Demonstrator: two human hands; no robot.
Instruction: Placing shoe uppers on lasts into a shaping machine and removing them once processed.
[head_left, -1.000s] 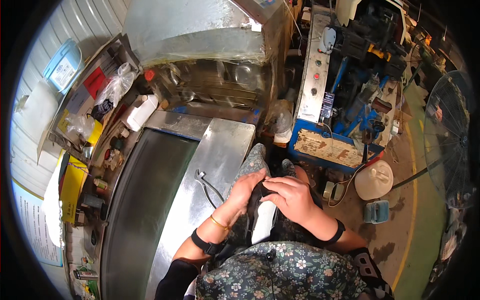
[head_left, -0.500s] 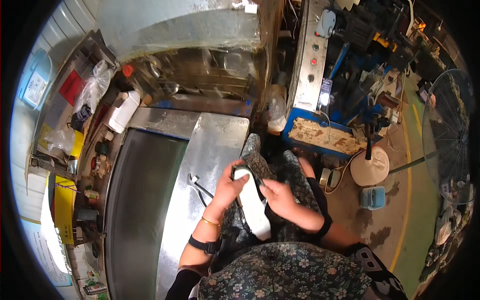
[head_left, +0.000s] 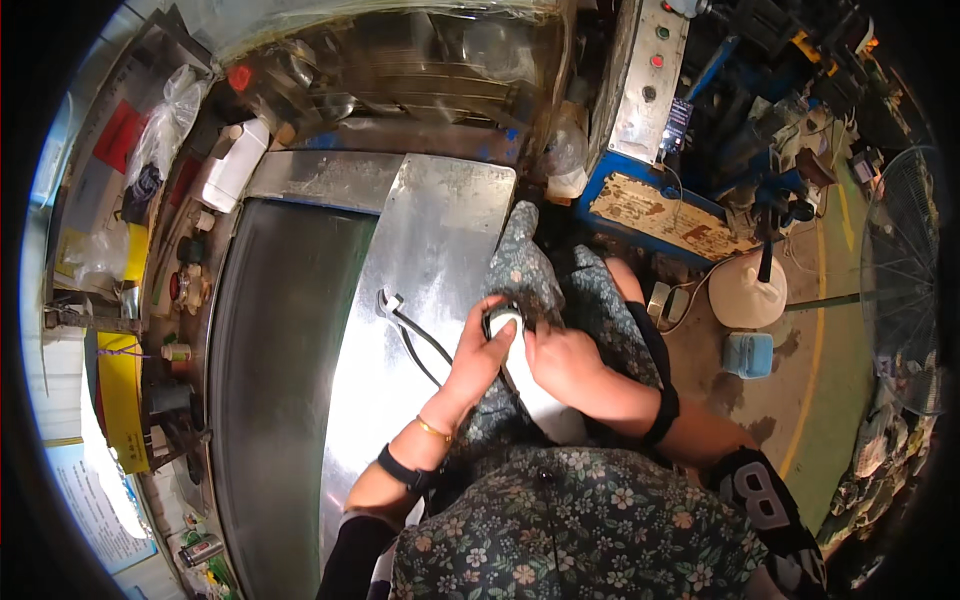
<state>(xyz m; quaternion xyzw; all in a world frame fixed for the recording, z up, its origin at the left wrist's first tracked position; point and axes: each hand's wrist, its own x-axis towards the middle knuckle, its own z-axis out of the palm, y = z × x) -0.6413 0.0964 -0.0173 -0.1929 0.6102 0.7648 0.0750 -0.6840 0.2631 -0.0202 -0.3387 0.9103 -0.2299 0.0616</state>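
Over my lap I hold a shoe (head_left: 548, 408), its long white bottom facing up and a dark edge around its far end. My left hand (head_left: 477, 348) is closed around that far end, the thumb pressed on the white surface. My right hand (head_left: 565, 368) pinches at the dark edge on the right side; its fingertips are partly hidden. A pair of pincers (head_left: 390, 304) with dark handles lies on the shiny metal plate (head_left: 440, 212), left of my left hand.
A dark conveyor belt (head_left: 285, 350) runs left of the plate. Beyond stands a blue machine with a button panel (head_left: 645, 90). To the right are a white jug (head_left: 745, 292), a light-blue tub (head_left: 748, 355) and a large fan (head_left: 905, 280). A cluttered shelf (head_left: 180, 290) lines the left.
The view has shifted, so the scene sits differently. The shoe's near end has swung right, and my right hand has come closer in over the shoe. Both hands keep hold of it.
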